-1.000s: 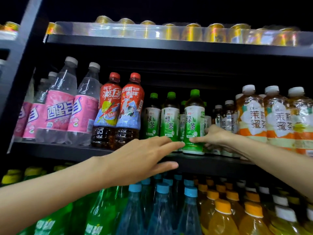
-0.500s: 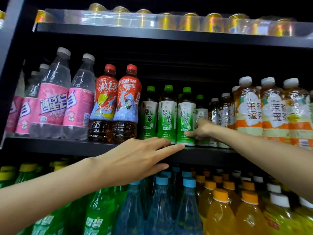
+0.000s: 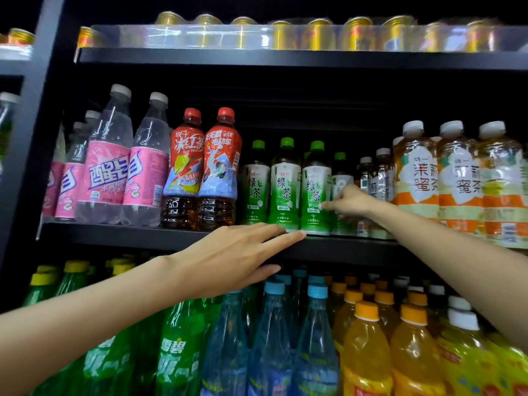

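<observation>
Three green tea bottles with green caps stand in a row at the front of the middle shelf point(image 3: 120, 234). My right hand point(image 3: 350, 205) reaches in from the right to the rightmost green tea bottle point(image 3: 314, 192). Its thumb lies on the label's right side, and its fingers curl away behind the bottle, out of sight. A fourth green tea bottle point(image 3: 340, 174) stands further back, just above that hand. My left hand point(image 3: 234, 258) is stretched out flat with straight fingers, the fingertips at the shelf's front edge below the green tea bottles.
Left of the teas stand two red-capped iced tea bottles point(image 3: 200, 170) and pink-labelled soda bottles point(image 3: 108, 170). Orange-labelled honey tea bottles point(image 3: 457, 181) stand on the right. Gold cans point(image 3: 314, 35) line the top shelf. Green, blue and orange bottles point(image 3: 365, 344) fill the lower shelf.
The rightmost green tea bottle has moved back from the shelf's front into line with the other two, my right hand going with it. My left hand has stayed at the shelf edge.
</observation>
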Motion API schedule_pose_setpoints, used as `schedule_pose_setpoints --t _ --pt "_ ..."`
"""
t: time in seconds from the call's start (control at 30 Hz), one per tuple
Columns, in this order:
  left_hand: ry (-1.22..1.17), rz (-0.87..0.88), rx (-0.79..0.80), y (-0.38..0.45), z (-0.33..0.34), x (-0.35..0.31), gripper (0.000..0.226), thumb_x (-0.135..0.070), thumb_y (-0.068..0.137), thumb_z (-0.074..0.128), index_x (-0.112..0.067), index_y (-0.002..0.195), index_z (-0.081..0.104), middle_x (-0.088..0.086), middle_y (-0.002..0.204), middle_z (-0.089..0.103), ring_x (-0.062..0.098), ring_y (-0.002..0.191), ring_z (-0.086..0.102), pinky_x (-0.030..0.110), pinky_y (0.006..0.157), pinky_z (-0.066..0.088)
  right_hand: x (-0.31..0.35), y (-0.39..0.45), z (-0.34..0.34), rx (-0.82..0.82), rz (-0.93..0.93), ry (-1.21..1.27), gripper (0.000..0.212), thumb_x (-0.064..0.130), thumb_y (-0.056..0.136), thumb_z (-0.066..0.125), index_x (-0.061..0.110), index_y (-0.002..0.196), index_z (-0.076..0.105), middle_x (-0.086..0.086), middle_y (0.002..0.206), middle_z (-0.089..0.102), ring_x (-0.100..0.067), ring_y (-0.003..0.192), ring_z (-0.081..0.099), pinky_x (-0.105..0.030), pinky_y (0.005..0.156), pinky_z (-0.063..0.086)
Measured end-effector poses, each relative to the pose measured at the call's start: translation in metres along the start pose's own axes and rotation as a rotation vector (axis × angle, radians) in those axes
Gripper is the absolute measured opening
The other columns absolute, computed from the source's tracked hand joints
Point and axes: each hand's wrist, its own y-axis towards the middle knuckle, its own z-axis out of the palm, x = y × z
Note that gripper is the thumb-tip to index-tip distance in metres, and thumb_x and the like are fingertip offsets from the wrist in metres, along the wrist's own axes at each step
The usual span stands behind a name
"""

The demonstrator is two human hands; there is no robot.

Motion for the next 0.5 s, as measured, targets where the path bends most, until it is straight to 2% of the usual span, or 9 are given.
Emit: schedule_pose_setpoints --t 0.07,0.13,0.27,0.37,0.5 --pt "0.022 -0.007 0.018 -0.001 -0.002 -0.002 0.056 -0.043 0.092 0.032 -0.018 0.143 0.031 -0.003 0.121 0.059 0.014 0.1 0.063 0.025 0.078 0.054 0.001 -0.02 -0.013 -0.097 -0.146 0.053 0.021 0.029 0.09 0.06 0.008 0.088 0.059 -0.008 0.081 0.055 -0.023 0.082 0.057 -0.03 0.068 0.043" --pt "0.028 -0.023 0.047 -0.001 -0.005 -0.006 0.058 -0.043 0.092 0.032 -0.018 0.144 0.029 -0.001 0.123 0.057 0.016 0.102 0.062 0.028 0.082 0.053 0.001 -0.053 -0.024 -0.184 -0.303 0.071 0.024 0.027 0.092 0.057 0.01 0.108 0.061 -0.004 0.097 0.06 -0.018 0.093 0.057 -0.027 0.076 0.042" --pt "0.092 -0.087 0.088 -0.001 -0.011 -0.018 0.059 -0.042 0.091 0.032 -0.012 0.142 0.036 0.003 0.125 0.057 0.019 0.105 0.061 0.029 0.089 0.049 0.001 -0.123 -0.023 -0.286 -0.606 -0.035 0.027 0.025 0.095 0.051 0.015 0.119 0.058 0.003 0.105 0.06 -0.006 0.095 0.051 -0.01 0.072 0.036" --pt "0.087 -0.172 0.106 -0.009 -0.021 -0.032 0.056 -0.038 0.091 0.036 -0.007 0.138 0.043 0.008 0.128 0.056 0.024 0.111 0.057 0.031 0.095 0.044 0.004 -0.159 -0.003 -0.275 -0.805 -0.038 0.03 0.025 0.096 0.049 0.016 0.124 0.054 0.007 0.118 0.055 0.0 0.108 0.044 -0.011 0.089 0.03" --pt "0.148 -0.3 0.14 -0.039 -0.042 -0.056 0.05 -0.027 0.088 0.044 0.001 0.128 0.053 0.015 0.125 0.057 0.029 0.112 0.057 0.03 0.099 0.035 0.014 -0.185 0.041 -0.196 -0.975 -0.004 0.032 0.03 0.096 0.045 0.016 0.124 0.053 0.004 0.122 0.054 -0.009 0.118 0.043 -0.021 0.099 0.031"
